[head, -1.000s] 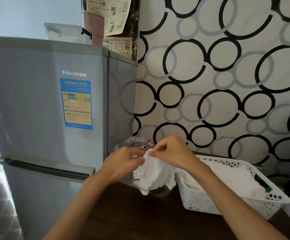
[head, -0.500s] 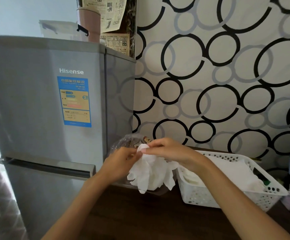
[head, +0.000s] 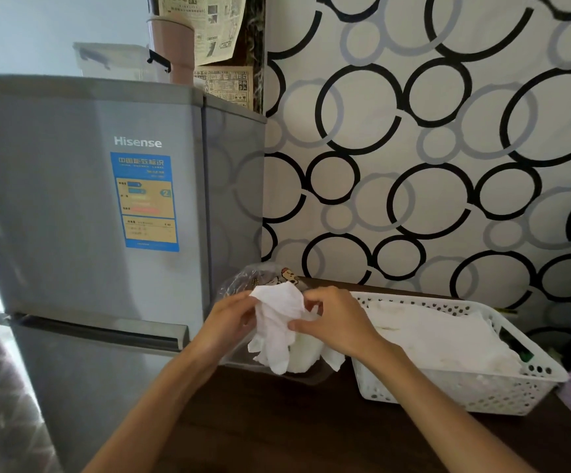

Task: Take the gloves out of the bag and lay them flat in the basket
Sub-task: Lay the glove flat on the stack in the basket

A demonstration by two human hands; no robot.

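Both hands pinch glove [head: 279,322] above bag [head: 239,285]: left hand [head: 229,319] top corner, right hand [head: 337,322] edge. Spread flat first, then lay in basket [head: 502,390] at 3 o'clock.

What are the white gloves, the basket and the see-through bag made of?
The gloves look like soft white cotton knit: matte, and they droop in folds. The basket looks like hard white plastic, smooth, with rows of round holes in its walls. The bag seems to be thin clear plastic film, since it crinkles, shines and shows what is behind it.
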